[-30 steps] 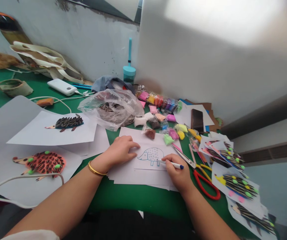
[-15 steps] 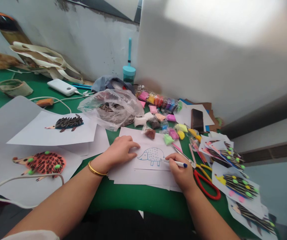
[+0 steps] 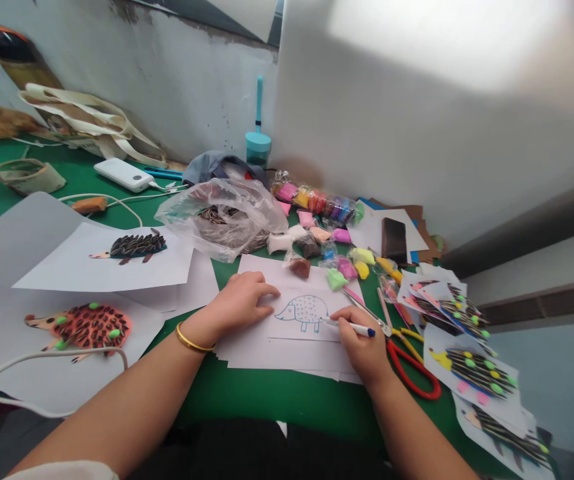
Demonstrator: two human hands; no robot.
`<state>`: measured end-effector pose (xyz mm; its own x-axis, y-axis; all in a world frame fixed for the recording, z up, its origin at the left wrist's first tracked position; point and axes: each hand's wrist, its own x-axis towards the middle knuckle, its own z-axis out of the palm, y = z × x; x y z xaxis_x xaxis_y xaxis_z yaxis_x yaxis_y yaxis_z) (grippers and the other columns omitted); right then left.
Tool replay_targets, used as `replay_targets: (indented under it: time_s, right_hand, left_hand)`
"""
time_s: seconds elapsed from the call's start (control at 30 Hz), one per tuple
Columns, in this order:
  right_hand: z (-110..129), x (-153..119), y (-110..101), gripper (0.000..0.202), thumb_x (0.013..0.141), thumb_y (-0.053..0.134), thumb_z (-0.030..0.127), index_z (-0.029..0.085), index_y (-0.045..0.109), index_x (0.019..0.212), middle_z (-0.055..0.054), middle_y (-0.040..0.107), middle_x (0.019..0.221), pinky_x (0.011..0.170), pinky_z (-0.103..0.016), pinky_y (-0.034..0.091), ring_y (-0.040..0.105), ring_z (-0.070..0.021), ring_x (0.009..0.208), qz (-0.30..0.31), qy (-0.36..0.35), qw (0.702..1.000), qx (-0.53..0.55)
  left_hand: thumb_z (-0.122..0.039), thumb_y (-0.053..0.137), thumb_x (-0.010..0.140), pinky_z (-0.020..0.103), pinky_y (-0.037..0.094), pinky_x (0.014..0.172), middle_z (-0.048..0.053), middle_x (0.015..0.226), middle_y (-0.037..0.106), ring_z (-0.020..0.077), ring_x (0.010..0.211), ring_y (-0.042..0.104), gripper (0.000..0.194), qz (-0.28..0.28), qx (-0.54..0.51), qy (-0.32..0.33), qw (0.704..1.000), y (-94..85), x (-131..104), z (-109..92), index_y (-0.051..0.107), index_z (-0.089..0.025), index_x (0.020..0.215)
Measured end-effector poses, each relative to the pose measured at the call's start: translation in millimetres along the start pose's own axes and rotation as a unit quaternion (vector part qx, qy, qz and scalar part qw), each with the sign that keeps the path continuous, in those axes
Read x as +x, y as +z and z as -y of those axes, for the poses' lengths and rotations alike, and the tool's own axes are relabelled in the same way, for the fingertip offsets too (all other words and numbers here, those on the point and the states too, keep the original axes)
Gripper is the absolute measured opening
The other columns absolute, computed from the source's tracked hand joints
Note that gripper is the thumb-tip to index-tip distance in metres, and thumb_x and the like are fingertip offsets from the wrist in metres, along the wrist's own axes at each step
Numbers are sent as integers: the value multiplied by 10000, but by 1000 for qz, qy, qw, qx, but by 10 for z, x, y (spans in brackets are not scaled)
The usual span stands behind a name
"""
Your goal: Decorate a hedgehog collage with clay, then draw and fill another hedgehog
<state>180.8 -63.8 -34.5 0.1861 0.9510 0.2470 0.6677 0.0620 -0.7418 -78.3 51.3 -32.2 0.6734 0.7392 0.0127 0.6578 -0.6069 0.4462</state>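
Observation:
A blue line drawing of a hedgehog [image 3: 308, 311] shows on the white paper [image 3: 267, 350] in front of me. My left hand [image 3: 247, 300] rests on the paper at the left of the drawing, fingers apart, holding nothing. A white pen with a blue end [image 3: 361, 329] is held in my right hand [image 3: 364, 343], its tip touching the paper near the hedgehog's rear. Scissors with red handles [image 3: 429, 387] lie just right of my right hand.
Coloured clay packets [image 3: 321, 233] and a clear plastic bag of seeds [image 3: 227, 220] lie behind the paper. Finished hedgehog pictures [image 3: 481, 373] lie at the right, others [image 3: 87, 327] at the left. A phone [image 3: 394, 241] and a power bank [image 3: 123, 175] sit farther back.
The pen tip in my right hand has shifted very slightly to the left. My left hand has stayed in place.

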Motion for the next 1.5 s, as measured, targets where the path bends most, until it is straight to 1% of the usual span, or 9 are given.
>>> replay_targets:
  time_s: [0.07, 0.23, 0.43, 0.6, 0.83, 1.0, 1.17, 1.33, 1.5]
  right_hand:
    - [-8, 1, 2, 183, 822, 497, 234, 219, 672, 769, -25, 682, 771, 700, -320, 475, 634, -211, 762, -11, 3, 1000, -7]
    - [-20, 10, 30, 187, 837, 499, 253, 217, 678, 798, -27, 692, 797, 717, -320, 480, 642, -210, 779, 8, -4, 1000, -15]
    - [-9, 14, 26, 182, 821, 502, 243, 218, 677, 773, -26, 692, 781, 705, -316, 484, 643, -209, 767, 6, -1, 1000, -18]
    - [-19, 12, 8, 187, 842, 498, 252, 216, 680, 816, -29, 694, 813, 734, -322, 491, 644, -211, 801, -14, -5, 1000, -19]
    - [-23, 37, 40, 189, 856, 508, 262, 213, 690, 869, -33, 703, 862, 765, -324, 491, 649, -210, 833, 15, -11, 1000, -17]
    - [-21, 31, 33, 185, 850, 509, 256, 213, 688, 833, -32, 698, 830, 747, -322, 492, 647, -209, 809, 8, -12, 1000, -20]
    - [-45, 22, 26, 190, 865, 502, 266, 211, 683, 879, -41, 700, 876, 789, -336, 496, 649, -214, 855, -12, -12, 1000, -16]
    - [-58, 38, 42, 197, 880, 508, 284, 216, 684, 937, -48, 706, 922, 818, -349, 500, 651, -222, 893, 15, -24, 999, -18]
    - [-64, 43, 42, 185, 868, 510, 264, 217, 686, 903, -39, 704, 893, 805, -341, 508, 654, -213, 865, 6, -16, 1000, -26]
  left_hand:
    - [-334, 656, 814, 372, 343, 858, 35, 968, 576, 236, 988, 548, 318, -1, 0, 1, 1000, 1, -3, -2, 688, -341, 1131]
    - [-337, 660, 811, 368, 342, 851, 32, 971, 576, 236, 990, 548, 318, 1, 0, 0, 1000, 0, -6, -4, 687, -350, 1127]
    - [-339, 661, 812, 369, 342, 850, 36, 971, 580, 235, 989, 549, 322, -1, -1, 1, 1000, 5, 0, 4, 687, -343, 1133]
    - [-340, 667, 810, 369, 343, 849, 33, 968, 578, 234, 986, 549, 319, -3, -1, 3, 1000, 10, -2, 14, 688, -344, 1129]
    - [-340, 665, 810, 371, 344, 850, 36, 968, 577, 236, 984, 550, 320, 0, 1, 1, 1000, 9, 2, 8, 690, -343, 1129]
    - [-341, 659, 812, 367, 346, 843, 40, 971, 579, 237, 981, 548, 320, -1, 1, 2, 1000, 9, 2, 6, 692, -339, 1130]
    - [-334, 656, 813, 366, 346, 844, 39, 967, 578, 235, 979, 549, 316, -3, 1, 1, 1000, 5, -3, 2, 692, -342, 1127]
    - [-343, 657, 815, 366, 347, 839, 40, 968, 578, 235, 976, 551, 317, 0, 3, 1, 1000, 3, 3, 3, 692, -340, 1129]
    - [-340, 662, 811, 364, 350, 843, 29, 968, 575, 232, 980, 550, 322, -3, 3, 3, 1000, 10, 6, 11, 685, -351, 1132]
